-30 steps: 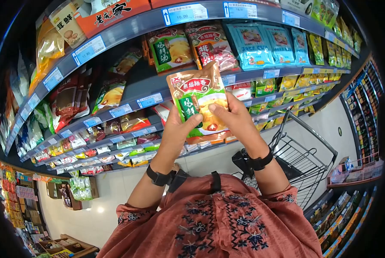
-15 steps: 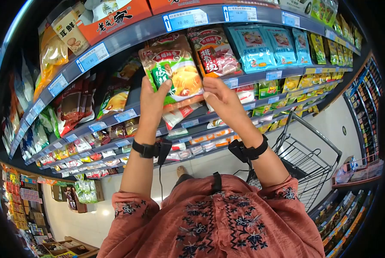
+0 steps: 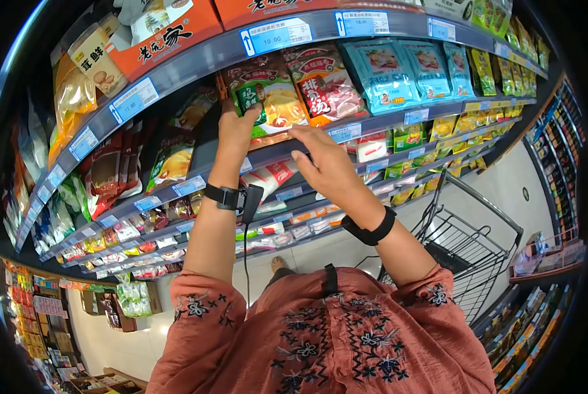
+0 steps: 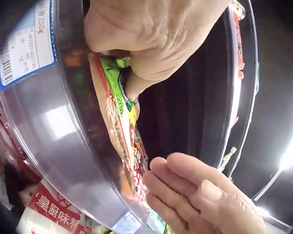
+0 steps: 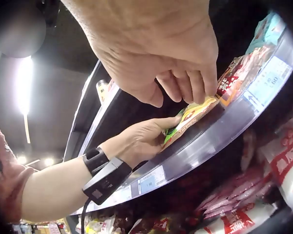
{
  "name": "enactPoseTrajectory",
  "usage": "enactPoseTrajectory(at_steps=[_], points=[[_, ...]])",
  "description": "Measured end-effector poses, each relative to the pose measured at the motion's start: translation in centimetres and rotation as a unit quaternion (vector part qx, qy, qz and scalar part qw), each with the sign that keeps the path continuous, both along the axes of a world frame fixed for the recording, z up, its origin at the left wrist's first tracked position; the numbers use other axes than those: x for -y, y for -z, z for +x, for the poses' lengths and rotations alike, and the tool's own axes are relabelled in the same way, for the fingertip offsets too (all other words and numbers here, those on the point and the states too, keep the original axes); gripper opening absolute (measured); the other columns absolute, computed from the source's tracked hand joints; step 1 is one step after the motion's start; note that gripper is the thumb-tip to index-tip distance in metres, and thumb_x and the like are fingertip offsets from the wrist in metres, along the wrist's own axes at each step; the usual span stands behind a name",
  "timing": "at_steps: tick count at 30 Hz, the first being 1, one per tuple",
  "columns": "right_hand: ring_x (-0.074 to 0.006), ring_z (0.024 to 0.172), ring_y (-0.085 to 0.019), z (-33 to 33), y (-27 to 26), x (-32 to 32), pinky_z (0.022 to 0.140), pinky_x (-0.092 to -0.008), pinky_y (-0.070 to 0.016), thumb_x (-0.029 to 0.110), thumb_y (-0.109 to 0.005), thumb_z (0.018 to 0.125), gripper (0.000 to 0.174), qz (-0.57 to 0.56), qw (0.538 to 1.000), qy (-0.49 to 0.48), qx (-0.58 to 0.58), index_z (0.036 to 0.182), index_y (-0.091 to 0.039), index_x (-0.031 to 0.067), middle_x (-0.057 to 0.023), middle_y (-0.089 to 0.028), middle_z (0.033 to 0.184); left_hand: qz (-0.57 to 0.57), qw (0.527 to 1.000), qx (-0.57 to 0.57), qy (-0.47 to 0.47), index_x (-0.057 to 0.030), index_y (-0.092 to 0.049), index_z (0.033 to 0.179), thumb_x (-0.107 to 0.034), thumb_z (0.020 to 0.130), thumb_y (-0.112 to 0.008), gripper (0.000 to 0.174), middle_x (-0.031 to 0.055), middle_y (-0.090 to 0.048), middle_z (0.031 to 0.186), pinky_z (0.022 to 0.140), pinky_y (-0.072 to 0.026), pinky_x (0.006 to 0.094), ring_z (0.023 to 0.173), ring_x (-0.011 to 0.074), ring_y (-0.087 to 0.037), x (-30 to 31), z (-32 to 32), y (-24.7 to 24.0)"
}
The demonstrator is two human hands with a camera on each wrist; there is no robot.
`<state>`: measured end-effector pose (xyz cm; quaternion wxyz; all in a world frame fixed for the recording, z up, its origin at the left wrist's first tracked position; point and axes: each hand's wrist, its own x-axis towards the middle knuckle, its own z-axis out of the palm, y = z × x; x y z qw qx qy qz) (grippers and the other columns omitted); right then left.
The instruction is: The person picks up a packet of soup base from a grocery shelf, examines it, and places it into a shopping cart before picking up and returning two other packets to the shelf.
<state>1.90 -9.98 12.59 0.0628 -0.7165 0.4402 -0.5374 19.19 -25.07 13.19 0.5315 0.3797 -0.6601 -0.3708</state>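
Note:
A brown and green soup pouch with a yellow food picture lies on the shelf in the head view, its lower edge by the front lip. My left hand grips its left side, thumb on the printed front and fingers behind. At the pouch's lower right corner is my right hand, with fingers extended and the thumb apart. The right wrist view shows the right fingertips right at the edge of the pouch. Just right of it stands a red soup pouch with a spare-rib label.
Light blue packets stand further right on this shelf. Above runs a shelf edge with a price tag, and an orange-red box sits higher up. A wire shopping cart stands on the floor at my right.
The soup pouch has moved from in front of me, held in both hands, forward and left onto the shelf. My right hand has come off its front; my left hand still grips it.

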Motion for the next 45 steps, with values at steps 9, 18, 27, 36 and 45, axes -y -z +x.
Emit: enactPoseTrajectory(at_steps=[9, 18, 27, 36, 45], points=[[-0.0383, 0.111, -0.057, 1.3, 0.2, 2.1, 0.099, -0.0455, -0.0447, 0.009, -0.069, 0.084, 0.037, -0.046, 0.993, 0.03, -0.103, 0.118, -0.061, -0.0052, -0.0204, -0.063, 0.119, -0.017, 0.998, -0.01, -0.062, 0.0024, -0.059, 0.12, -0.013, 0.087, -0.07, 0.038, 0.0141, -0.068, 0.104, 0.083, -0.0497, 0.0337, 0.091, 0.0219, -0.064, 0.9, -0.1, 0.8], [-0.0359, 0.106, -0.058, 1.1, 0.3, 2.9, 0.097, -0.0453, -0.0433, 0.015, -0.07, 0.085, 0.035, -0.001, 0.983, 0.046, -0.179, 0.115, -0.062, -0.0003, -0.0176, -0.064, 0.113, -0.077, 0.906, 0.337, -0.245, -0.0013, -0.056, 0.127, -0.019, 0.079, -0.078, 0.056, 0.0255, -0.065, 0.113, 0.091, -0.0491, 0.0478, 0.104, 0.0456, -0.062, -1.1, 1.1, -1.5], [-0.0357, 0.11, -0.059, 1.3, 0.7, 4.1, 0.094, -0.0457, -0.0469, 0.013, -0.068, 0.085, 0.032, 0.01, 0.983, 0.068, -0.168, 0.113, -0.063, -0.0008, -0.0168, -0.062, 0.116, -0.252, 0.862, 0.428, -0.096, -0.0186, -0.042, 0.148, -0.021, 0.071, -0.085, 0.088, 0.0209, -0.036, 0.151, 0.099, -0.0492, 0.049, 0.126, 0.0469, -0.049, -3.8, 0.9, -1.6], [-0.0363, 0.1, -0.061, 1.8, 0.2, 7.1, 0.09, -0.0449, -0.0492, 0.021, -0.064, 0.089, 0.024, 0.029, 0.974, 0.088, -0.205, 0.1, -0.065, 0.0002, -0.0188, -0.063, 0.103, -0.151, 0.866, 0.465, -0.106, -0.0187, -0.04, 0.149, -0.018, 0.078, -0.08, 0.081, 0.0253, -0.034, 0.153, 0.094, -0.0532, 0.0471, 0.127, 0.0455, -0.051, -2.0, -0.2, -2.0], [-0.0369, 0.099, -0.062, 2.4, 0.5, 10.1, 0.09, -0.0443, -0.0498, 0.023, -0.063, 0.091, 0.025, 0.036, 0.963, 0.11, -0.243, 0.098, -0.066, -0.0005, -0.0197, -0.064, 0.1, -0.229, 0.88, 0.402, -0.111, -0.017, -0.043, 0.146, -0.009, 0.08, -0.072, 0.073, 0.0284, -0.035, 0.15, 0.098, -0.0506, 0.0478, 0.127, 0.0485, -0.05, 1.1, -0.3, -0.6]])
